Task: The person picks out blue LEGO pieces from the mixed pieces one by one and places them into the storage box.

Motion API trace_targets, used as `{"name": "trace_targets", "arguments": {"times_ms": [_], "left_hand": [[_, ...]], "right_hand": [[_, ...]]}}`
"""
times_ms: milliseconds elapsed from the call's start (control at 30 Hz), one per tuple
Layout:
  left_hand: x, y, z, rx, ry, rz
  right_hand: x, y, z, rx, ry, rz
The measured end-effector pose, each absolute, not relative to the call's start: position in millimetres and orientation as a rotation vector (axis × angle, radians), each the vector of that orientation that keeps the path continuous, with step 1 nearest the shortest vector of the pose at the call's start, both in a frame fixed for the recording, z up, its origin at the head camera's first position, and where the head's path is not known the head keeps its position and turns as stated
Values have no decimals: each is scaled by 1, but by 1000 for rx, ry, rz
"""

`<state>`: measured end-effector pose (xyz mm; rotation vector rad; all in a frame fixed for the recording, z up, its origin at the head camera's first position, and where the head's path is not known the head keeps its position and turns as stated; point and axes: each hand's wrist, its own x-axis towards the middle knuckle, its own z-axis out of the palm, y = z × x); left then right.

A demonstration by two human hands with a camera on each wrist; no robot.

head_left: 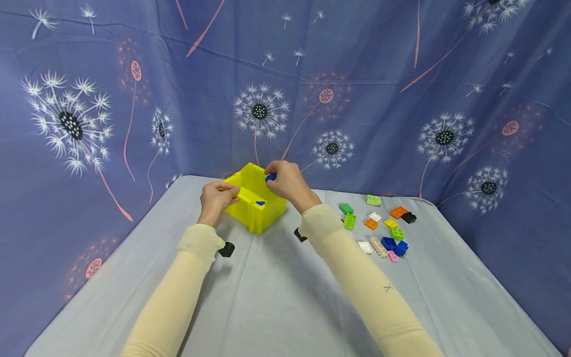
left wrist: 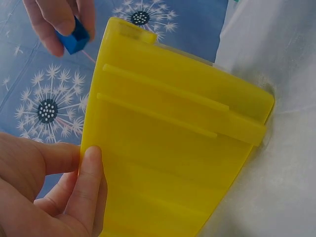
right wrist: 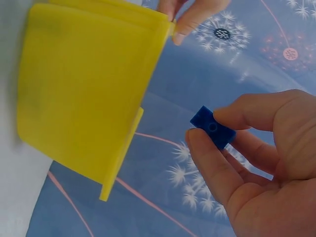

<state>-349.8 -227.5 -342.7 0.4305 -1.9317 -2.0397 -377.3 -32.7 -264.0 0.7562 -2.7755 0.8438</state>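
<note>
A yellow plastic bin (head_left: 256,218) stands toward the back of the table. My left hand (head_left: 216,201) pinches its near rim between thumb and fingers, as the left wrist view also shows (left wrist: 74,182). Above the bin's right side, my right hand (head_left: 287,183) holds a small blue toy brick (right wrist: 213,127) between thumb and fingertips. In the right wrist view the brick's hollow underside with a round tube shows, and the bin wall is a short way off. Most of the bin's inside is hidden by its wall; a blue patch shows at its near rim.
Loose toy bricks lie spread on the right of the table, among them a green one (head_left: 346,208), an orange one (head_left: 398,212), a black one (head_left: 408,217), a beige one (head_left: 378,247) and a blue one (head_left: 388,243). Patterned blue cloth (head_left: 200,99) hangs around the table.
</note>
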Motion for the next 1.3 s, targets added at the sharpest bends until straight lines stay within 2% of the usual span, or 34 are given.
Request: {"name": "trace_targets", "arguments": {"times_ms": [733, 1300], "left_hand": [[-349, -225, -343, 447, -1941, -2025], [-350, -226, -344, 434, -1938, -2032]], "right_hand": [[-389, -44, -292, 756, -2906, 761], [-385, -41, -289, 761, -2876, 748]]}}
